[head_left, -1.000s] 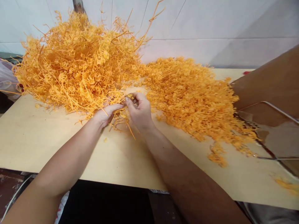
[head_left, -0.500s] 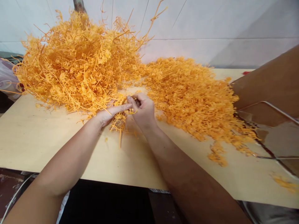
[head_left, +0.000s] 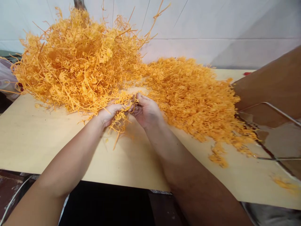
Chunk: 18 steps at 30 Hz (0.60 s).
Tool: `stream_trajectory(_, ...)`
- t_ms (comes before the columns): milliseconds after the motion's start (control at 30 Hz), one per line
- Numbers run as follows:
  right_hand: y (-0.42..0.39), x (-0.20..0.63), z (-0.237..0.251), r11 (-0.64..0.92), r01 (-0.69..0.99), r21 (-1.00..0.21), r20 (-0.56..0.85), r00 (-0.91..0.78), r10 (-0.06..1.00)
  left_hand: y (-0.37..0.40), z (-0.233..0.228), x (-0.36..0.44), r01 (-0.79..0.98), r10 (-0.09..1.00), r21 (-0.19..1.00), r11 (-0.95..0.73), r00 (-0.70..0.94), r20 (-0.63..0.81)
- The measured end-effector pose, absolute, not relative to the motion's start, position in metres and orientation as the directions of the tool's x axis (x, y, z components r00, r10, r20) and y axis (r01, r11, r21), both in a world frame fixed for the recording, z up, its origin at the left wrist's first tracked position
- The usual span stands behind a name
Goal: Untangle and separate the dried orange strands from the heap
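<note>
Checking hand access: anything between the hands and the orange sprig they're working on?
Nothing visible. The left hand and right hand both already grip the sprig; the tangled pile lies just behind, its strands touching the left hand.

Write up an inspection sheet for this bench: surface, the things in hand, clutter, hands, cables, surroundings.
Surface: pale wooden tabletop, bare at the near left, small orange crumbs near the hands.
Things in hand: small cluster of orange plastic strands, hanging from the left hand, one strand pointing down.
Clutter: tall tangled orange heap at the back left; flatter orange pile to the right; a few loose orange scraps at the far right edge.
Hands: left hand closed on the cluster; right hand palm up, fingers meeting the left at the cluster.
Cables: pale cord below the table edge at lower left.
Surroundings: white tiled wall behind; brown bag on a wire frame at right.
</note>
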State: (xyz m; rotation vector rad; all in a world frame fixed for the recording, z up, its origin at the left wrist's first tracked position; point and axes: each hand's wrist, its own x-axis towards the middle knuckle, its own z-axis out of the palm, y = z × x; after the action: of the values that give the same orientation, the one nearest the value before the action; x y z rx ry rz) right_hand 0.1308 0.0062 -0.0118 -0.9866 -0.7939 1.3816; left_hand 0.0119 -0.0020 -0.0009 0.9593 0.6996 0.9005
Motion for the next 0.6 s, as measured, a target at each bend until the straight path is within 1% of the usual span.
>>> stream_trajectory(67, 0.012, 0.15, -0.009, -0.041, -0.475, -0.879, -0.122, 0.142, 0.982, -0.005, -0.002, 0.011, -0.332, 0.84, 0.901, 0.28, 0.539, -0.063)
stream_trajectory(100, 0.014, 0.163, -0.007, -0.023, -0.518, -0.855, -0.164, 0.23, 0.959, -0.006, -0.003, 0.01, -0.325, 0.824, 0.902, 0.285, 0.564, -0.058)
stream_trajectory(133, 0.016, 0.176, -0.005, 0.001, -0.529, -0.849, -0.175, 0.282, 0.943, -0.007, -0.004, 0.008, -0.324, 0.819, 0.903, 0.281, 0.572, -0.049)
stream_trajectory(167, 0.017, 0.187, -0.003, 0.016, -0.534, -0.845, -0.195, 0.337, 0.921, -0.008, -0.006, 0.007, -0.331, 0.831, 0.903, 0.272, 0.554, -0.047)
stream_trajectory(200, 0.017, 0.195, 0.0, 0.035, -0.559, -0.828, -0.247, 0.42, 0.873, -0.008, -0.007, 0.007, -0.343, 0.862, 0.901, 0.266, 0.503, -0.063)
stream_trajectory(233, 0.016, 0.198, 0.002, 0.058, -0.577, -0.815, -0.269, 0.465, 0.844, -0.007, -0.008, 0.007, -0.353, 0.899, 0.897, 0.267, 0.425, -0.1)
stream_trajectory(267, 0.014, 0.197, 0.004, 0.089, -0.575, -0.813, -0.25, 0.484, 0.839, -0.006, -0.009, 0.007, -0.355, 0.926, 0.891, 0.284, 0.342, -0.159)
stream_trajectory(300, 0.012, 0.191, 0.005, 0.08, -0.562, -0.824, -0.22, 0.446, 0.868, -0.005, -0.01, 0.008, -0.349, 0.937, 0.884, 0.313, 0.267, -0.226)
stream_trajectory(333, 0.009, 0.182, 0.006, 0.038, -0.524, -0.851, -0.204, 0.396, 0.895, -0.004, -0.01, 0.01, -0.341, 0.936, 0.876, 0.342, 0.208, -0.284)
stream_trajectory(367, 0.006, 0.171, 0.006, -0.012, -0.447, -0.895, -0.197, 0.37, 0.908, -0.002, -0.01, 0.011, -0.336, 0.93, 0.868, 0.365, 0.169, -0.326)
stream_trajectory(400, 0.003, 0.16, 0.006, -0.023, -0.374, -0.927, -0.151, 0.317, 0.936, -0.002, -0.01, 0.013, -0.338, 0.927, 0.864, 0.374, 0.149, -0.343)
stream_trajectory(500, -0.005, 0.136, 0.005, -0.018, -0.219, -0.976, -0.055, 0.167, 0.984, 0.0, -0.01, 0.016, -0.364, 0.934, 0.86, 0.358, 0.124, -0.336)
stream_trajectory(600, -0.011, 0.129, 0.004, 0.014, -0.084, -0.996, 0.012, 0.018, 1.0, 0.001, -0.01, 0.017, -0.383, 0.937, 0.855, 0.35, 0.124, -0.328)
